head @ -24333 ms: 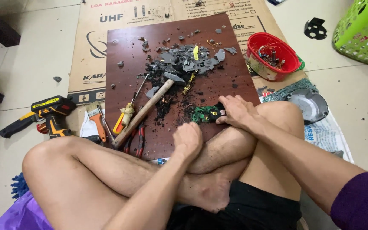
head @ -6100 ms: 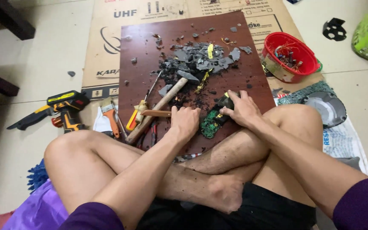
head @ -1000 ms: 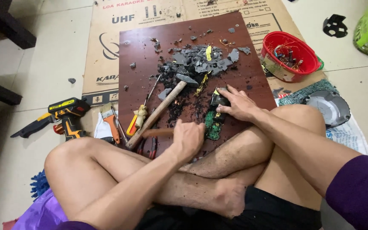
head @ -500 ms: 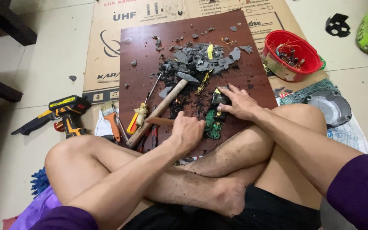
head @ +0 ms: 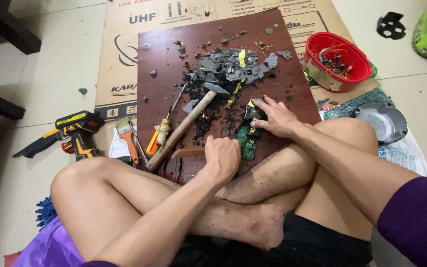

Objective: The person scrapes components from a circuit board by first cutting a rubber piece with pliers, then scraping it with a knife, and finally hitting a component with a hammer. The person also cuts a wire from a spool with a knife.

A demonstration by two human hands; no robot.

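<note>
Person sat cross-legged on floor at dark wooden board [head: 164, 64]. Right hand [head: 277, 118] pressed flat, fingers spread, pinning green circuit board [head: 247, 141]. Left hand [head: 222, 157] fisted around wooden tool handle [head: 188, 153], just left of board. Hammer [head: 186, 126] lay beyond left hand, beside grey debris [head: 228, 69]. Judged mid-prying; steady leverage needed.

dark wooden board [head: 159, 59] under hammer [head: 186, 123], debris [head: 228, 69]

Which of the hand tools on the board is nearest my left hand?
The wooden-handled tool gripped in your left hand, nearer than the hammer or yellow screwdriver.
</note>
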